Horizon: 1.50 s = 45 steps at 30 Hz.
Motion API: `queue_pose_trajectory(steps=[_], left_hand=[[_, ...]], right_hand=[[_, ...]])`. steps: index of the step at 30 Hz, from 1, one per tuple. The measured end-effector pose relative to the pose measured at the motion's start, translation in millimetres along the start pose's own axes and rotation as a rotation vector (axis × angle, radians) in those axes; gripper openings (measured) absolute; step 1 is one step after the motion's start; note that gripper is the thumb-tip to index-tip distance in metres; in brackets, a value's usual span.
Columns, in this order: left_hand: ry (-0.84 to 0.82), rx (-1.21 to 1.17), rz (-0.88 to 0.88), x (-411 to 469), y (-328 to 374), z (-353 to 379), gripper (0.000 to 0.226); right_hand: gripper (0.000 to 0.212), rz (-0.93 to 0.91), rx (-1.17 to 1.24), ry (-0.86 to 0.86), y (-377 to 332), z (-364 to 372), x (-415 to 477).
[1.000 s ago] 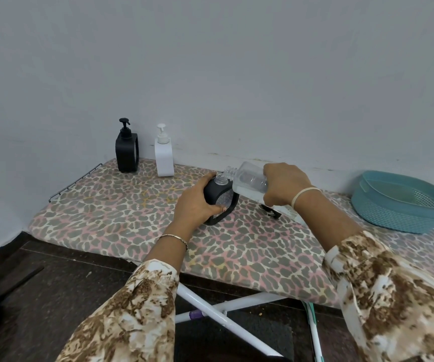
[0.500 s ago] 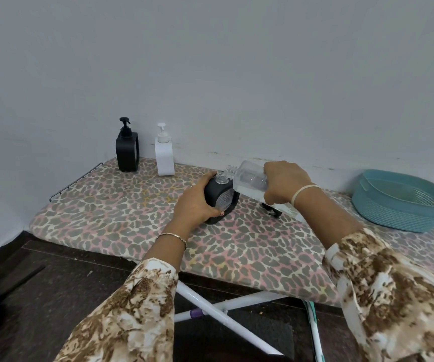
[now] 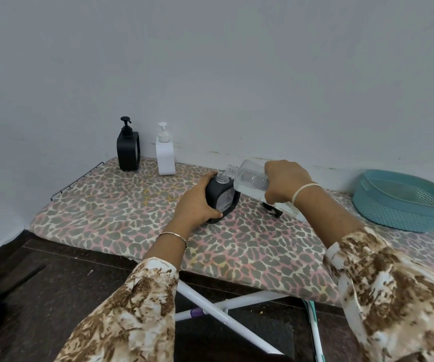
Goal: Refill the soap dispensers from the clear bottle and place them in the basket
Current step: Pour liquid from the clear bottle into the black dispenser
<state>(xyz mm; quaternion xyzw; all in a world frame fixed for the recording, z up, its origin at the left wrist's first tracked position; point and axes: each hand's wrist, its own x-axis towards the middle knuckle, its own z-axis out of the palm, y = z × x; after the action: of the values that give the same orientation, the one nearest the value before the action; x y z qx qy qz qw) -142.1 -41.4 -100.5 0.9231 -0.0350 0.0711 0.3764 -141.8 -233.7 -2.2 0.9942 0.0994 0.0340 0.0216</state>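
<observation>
Leopard-print ironing board (image 3: pixel 132 210) against grey wall (image 3: pixel 210 74), dark floor (image 3: pixel 54 283) below. Both grips closed: left hand (image 3: pixel 197 205) round black dispenser (image 3: pixel 210 190), right hand (image 3: pixel 284 184) round tilted clear bottle (image 3: pixel 250 176).

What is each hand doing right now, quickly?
Left hand: holding the open black dispenser steady.
Right hand: holding the clear bottle, tilted over the dispenser's neck.

Matt black dispenser (image 3: pixel 222 198); clear glossy plastic bottle (image 3: pixel 250 177); perforated plastic basket (image 3: pixel 398 202).
</observation>
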Motion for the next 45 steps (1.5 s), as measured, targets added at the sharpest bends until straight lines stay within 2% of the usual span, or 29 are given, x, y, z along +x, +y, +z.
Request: queue_pose_trajectory(steps=[45], left_hand=[[-0.009,-0.007,-0.006,0.2,0.7,0.3,0.104]], right_hand=[[0.018,-0.019,-0.049,0.027,-3.3,-3.7,-2.3]])
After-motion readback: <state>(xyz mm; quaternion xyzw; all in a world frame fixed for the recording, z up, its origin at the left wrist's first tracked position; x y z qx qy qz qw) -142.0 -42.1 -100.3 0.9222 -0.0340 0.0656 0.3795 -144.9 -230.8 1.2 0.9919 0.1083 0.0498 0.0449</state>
